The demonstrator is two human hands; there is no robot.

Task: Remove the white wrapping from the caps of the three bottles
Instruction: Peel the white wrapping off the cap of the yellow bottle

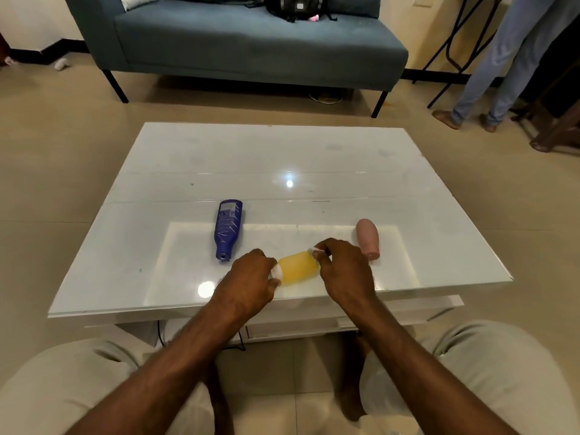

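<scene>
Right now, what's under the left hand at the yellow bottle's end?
White wrapping shows between the left hand and the yellow bottle. The cap itself is covered, so unseen.

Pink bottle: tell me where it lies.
Head view: the pink bottle lies on the white table, right of the right hand and the yellow bottle.

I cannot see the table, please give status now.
Left hand, right hand hold yellow bottle. White wrapping still on. Nothing in the way.

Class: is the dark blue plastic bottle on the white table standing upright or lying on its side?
Lying on its side. The dark blue plastic bottle rests lengthwise on the glossy white table, neck towards the camera.
</scene>
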